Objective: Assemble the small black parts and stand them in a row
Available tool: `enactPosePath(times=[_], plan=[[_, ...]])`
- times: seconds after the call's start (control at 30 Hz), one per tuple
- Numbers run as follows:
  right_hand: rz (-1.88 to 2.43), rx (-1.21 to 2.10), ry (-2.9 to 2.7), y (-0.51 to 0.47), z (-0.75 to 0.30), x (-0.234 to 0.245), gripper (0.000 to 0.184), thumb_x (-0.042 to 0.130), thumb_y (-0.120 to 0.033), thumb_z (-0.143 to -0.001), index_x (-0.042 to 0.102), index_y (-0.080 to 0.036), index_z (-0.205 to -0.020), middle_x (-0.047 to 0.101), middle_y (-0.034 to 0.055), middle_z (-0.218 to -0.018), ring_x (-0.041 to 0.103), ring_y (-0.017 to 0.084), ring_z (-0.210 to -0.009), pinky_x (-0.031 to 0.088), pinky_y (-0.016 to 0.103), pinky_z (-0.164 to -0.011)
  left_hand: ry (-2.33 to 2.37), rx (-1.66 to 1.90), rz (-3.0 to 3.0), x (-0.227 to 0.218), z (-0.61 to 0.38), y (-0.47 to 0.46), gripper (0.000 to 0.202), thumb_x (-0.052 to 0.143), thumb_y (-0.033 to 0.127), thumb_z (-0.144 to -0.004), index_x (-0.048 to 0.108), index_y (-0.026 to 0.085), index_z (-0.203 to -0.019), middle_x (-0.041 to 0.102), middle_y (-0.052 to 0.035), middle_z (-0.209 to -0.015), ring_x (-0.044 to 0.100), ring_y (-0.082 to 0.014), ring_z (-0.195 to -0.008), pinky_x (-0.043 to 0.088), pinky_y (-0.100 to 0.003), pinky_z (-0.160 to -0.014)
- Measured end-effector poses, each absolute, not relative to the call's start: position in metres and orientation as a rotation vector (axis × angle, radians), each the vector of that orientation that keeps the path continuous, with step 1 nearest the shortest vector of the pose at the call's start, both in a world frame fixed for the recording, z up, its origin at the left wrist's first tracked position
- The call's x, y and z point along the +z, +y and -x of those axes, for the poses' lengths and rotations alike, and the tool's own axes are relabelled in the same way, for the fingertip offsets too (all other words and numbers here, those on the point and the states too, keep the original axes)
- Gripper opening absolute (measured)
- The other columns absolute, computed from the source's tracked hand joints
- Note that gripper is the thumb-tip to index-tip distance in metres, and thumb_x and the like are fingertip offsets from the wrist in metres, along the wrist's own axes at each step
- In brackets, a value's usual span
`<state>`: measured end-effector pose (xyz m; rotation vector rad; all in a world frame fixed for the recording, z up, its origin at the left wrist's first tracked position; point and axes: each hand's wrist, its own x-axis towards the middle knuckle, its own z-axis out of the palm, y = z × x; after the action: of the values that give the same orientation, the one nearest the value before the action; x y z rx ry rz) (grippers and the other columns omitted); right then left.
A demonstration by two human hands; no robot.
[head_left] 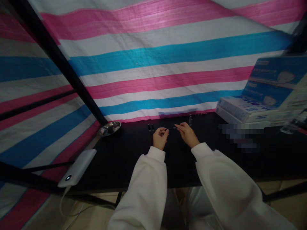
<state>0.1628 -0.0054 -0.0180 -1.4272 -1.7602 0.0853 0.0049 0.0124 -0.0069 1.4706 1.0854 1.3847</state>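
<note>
My left hand [160, 138] is closed, its thumb and fingers pinching one end of a thin dark rod-like piece [171, 128]. At the other end, which looks greyish, the fingertips of my right hand [187, 134] are pressed together on it. The piece lies roughly level just above the black table [110, 166]; it is too small and dark to tell its exact kind. Left of my left hand are a few small dark pieces with pale ends [151, 127]. Beyond my right hand stands a small clear-and-grey item [190, 120], its kind unclear.
A shiny metal bowl [109, 129] sits at the back left. Nearer, a white power bank [78, 167] with a cable lies by the left edge. Blue-and-white boxes [268, 86] are stacked at right. Tiny pieces [201, 114] line the back edge, before a striped sheet [153, 76].
</note>
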Motion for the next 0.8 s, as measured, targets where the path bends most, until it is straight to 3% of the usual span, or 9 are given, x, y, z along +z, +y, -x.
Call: enactPosePath(times=[0.23,0.37,0.57,0.8], plan=[[1.225,0.215,-1.575,-0.004,-0.158,-0.021,0.038,0.038,-0.019,-0.081,0.048,-0.019,-0.117,0.051,0.0059,-0.117,0.046,0.015,-0.109,0.035,0.032,-0.095,1.08,1.405,-1.463,-0.007,-0.004,0.013,0.031,0.06,0.037,-0.064,0.054,0.012,-0.081,0.054,0.0013,-0.059,0.04,-0.0028,-0.036,0.029,-0.014,-0.029],[1.166,0.456,-1.412,0.0,-0.153,-0.027,0.046,0.036,-0.016,-0.079,0.038,-0.016,-0.125,0.05,0.0073,-0.12,0.048,0.014,-0.108,0.037,0.033,-0.094,1.09,1.406,-1.441,-0.005,-0.005,0.012,0.031,0.061,0.037,-0.063,0.054,0.012,-0.08,0.054,0.0016,-0.058,0.04,-0.0025,-0.035,0.029,-0.014,-0.029],[1.073,0.609,-1.33,0.001,-0.149,-0.027,0.043,0.037,-0.022,-0.081,0.04,-0.018,-0.123,0.048,0.0059,-0.123,0.046,0.014,-0.11,0.035,0.034,-0.096,1.07,1.355,-1.449,-0.004,-0.007,0.009,0.033,0.063,0.038,-0.061,0.054,0.012,-0.08,0.055,0.0016,-0.057,0.038,-0.0024,-0.034,0.028,-0.014,-0.03],[0.988,0.682,-1.387,0.0,-0.146,-0.032,0.048,0.038,-0.016,-0.077,0.038,-0.017,-0.125,0.045,0.006,-0.125,0.045,0.013,-0.111,0.033,0.032,-0.098,1.045,1.373,-1.493,-0.008,-0.007,0.01,0.031,0.06,0.037,-0.064,0.054,0.012,-0.081,0.055,0.0014,-0.057,0.038,-0.0023,-0.033,0.028,-0.015,-0.029]])
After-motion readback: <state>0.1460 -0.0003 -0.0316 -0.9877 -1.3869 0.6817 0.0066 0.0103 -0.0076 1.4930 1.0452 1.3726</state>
